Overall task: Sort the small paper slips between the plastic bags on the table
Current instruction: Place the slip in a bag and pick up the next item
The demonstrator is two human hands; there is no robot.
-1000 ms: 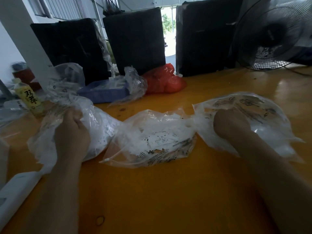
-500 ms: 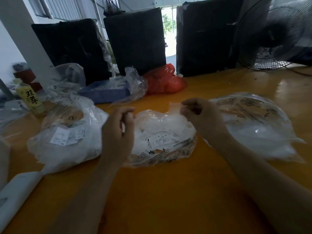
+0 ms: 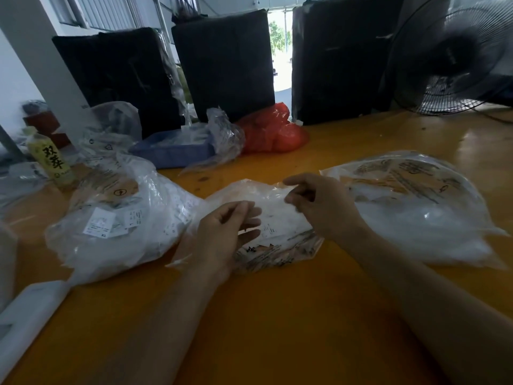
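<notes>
Slips sit in the middle bag [image 3: 277, 232]; the right hand [image 3: 324, 207] pinches its top, the left hand [image 3: 224, 232] hangs loose at nine o'clock. Next: reach inside.

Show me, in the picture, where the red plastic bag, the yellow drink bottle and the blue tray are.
Red plastic bag [image 3: 273, 133], head view: middle of its crumpled front.
Yellow drink bottle [image 3: 51, 159], head view: on its label.
Blue tray [image 3: 172, 154], head view: its front wall.

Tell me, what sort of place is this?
Probably a warehouse or packing workshop: clear plastic bags stuffed with printed slips on an orange worktable, large black wrapped bundles behind, and a big standing fan.
</notes>
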